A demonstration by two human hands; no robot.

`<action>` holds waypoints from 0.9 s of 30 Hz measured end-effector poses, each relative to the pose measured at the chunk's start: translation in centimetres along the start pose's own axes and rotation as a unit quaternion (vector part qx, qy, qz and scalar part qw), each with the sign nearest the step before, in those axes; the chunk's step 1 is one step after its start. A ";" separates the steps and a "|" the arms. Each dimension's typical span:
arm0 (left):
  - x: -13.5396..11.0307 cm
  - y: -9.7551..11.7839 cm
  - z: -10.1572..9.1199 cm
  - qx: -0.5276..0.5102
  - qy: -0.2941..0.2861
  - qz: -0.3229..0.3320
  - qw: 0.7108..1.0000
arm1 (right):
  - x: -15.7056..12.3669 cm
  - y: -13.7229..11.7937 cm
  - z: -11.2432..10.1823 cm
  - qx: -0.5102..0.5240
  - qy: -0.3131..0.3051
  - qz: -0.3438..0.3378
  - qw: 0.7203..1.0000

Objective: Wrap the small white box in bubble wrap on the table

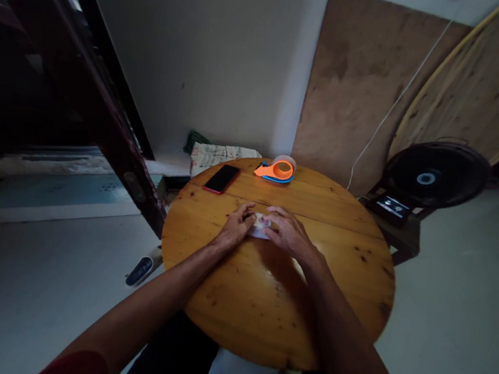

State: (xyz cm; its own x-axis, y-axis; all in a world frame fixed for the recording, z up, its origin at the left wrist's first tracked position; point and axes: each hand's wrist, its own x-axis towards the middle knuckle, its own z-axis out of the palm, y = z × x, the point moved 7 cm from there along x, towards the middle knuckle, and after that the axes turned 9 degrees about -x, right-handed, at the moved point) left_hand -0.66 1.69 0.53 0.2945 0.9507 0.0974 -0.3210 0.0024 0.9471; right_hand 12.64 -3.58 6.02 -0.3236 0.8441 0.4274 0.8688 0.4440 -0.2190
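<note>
A small white packet (260, 232) with faint printing lies on the wooden table in front of me, its kind too small to make out. My left hand (240, 222) grips its left side, with the thumb on top. From the right, my right hand (286, 228) curls its fingers and thumb onto the other side. Parts of the packet are covered by the fingers. Beyond the hands stands an orange and blue tape dispenser (274, 169) with a roll of tape. To the left of it lies a phone (222, 179) with a red edge and a dark screen.
The round wooden table (236, 294) has a curved edge all round. A black fan (433, 173) stands on a low stand at the right. Behind the table a printed sack (217, 156) and a brown board (348, 84) rest by the wall. A dark door frame (114, 134) rises at the left.
</note>
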 end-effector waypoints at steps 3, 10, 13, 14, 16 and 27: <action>-0.2 0.4 0.3 0.004 -0.004 -0.003 1.000 | 0.2 -0.4 -0.2 0.015 0.002 -0.012 1.000; -0.1 0.5 0.4 0.016 0.002 0.004 1.000 | 0.4 -0.1 -0.1 0.045 -0.003 0.006 0.999; -0.1 0.4 0.3 0.022 0.012 0.004 1.000 | 0.4 0.1 0.1 0.065 -0.005 0.014 0.998; -0.1 0.4 0.2 0.022 0.015 0.005 1.000 | 0.5 0.2 0.1 0.070 -0.005 0.014 0.997; -0.1 0.4 0.3 0.015 0.015 0.003 1.000 | 0.5 0.2 0.1 0.073 -0.006 0.010 0.997; 0.0 0.2 0.3 -0.002 0.000 -0.003 1.000 | 0.4 0.7 -0.3 0.041 -0.021 0.028 0.999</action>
State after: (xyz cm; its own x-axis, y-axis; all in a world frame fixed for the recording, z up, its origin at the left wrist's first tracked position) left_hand -0.47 1.57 0.77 0.2962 0.9507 0.0921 -0.3231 0.0090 0.9463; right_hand 13.21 -3.06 6.33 -0.2920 0.8792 0.3766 0.8532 0.4174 -0.3129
